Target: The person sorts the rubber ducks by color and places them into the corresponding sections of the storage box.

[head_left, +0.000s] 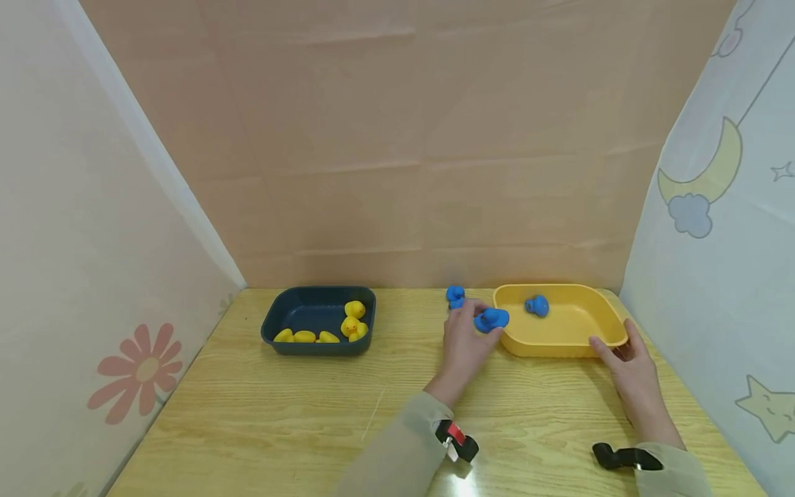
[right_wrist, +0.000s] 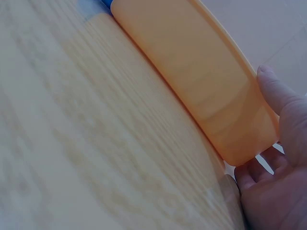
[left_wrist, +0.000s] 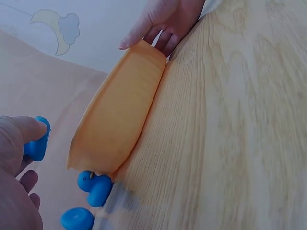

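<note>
Beside the left end of a yellow tray (head_left: 553, 350), I see the left hand (head_left: 466, 339) pinching a blue duck (head_left: 493, 319) between thumb and fingers, raised off the wooden table (head_left: 261, 414). Another blue duck (head_left: 539, 306) lies inside that tray, toward its left end. Across at the tray's near right corner, the right hand (head_left: 635, 376) grips, thumb on the rim, fingers round the end. Two more blue ducks (head_left: 455, 293) sit on the table past the left hand. Well apart, to the left, a dark tray (head_left: 319, 349) holds several yellow ducks (head_left: 350, 326).
</note>
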A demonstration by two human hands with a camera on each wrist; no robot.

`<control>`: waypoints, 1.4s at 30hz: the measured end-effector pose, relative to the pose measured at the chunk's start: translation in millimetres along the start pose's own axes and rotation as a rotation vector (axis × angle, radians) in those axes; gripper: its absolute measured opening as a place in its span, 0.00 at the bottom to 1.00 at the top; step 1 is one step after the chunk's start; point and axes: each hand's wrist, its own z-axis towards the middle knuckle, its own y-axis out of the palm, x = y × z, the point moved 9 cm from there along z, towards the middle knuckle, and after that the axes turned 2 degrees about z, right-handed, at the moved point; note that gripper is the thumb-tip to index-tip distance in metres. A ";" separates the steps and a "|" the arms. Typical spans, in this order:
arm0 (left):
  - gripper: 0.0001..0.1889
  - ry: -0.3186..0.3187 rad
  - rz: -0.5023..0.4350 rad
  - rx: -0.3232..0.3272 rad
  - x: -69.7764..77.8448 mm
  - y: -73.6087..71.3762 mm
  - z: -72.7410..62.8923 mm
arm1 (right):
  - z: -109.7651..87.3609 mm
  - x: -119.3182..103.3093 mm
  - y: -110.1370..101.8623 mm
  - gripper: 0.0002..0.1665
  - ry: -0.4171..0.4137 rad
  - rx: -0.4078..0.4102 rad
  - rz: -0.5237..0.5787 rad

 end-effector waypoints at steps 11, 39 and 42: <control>0.21 0.011 0.074 -0.039 12.0 20.8 -4.5 | -1.5 3.9 3.8 0.61 -0.002 0.005 -0.014; 0.21 0.025 0.098 -0.054 17.2 42.1 -1.5 | -1.4 0.6 -0.4 0.61 0.010 0.003 -0.006; 0.22 0.002 0.072 -0.060 15.3 42.2 -1.8 | -2.4 -0.3 -0.5 0.61 0.007 0.004 -0.012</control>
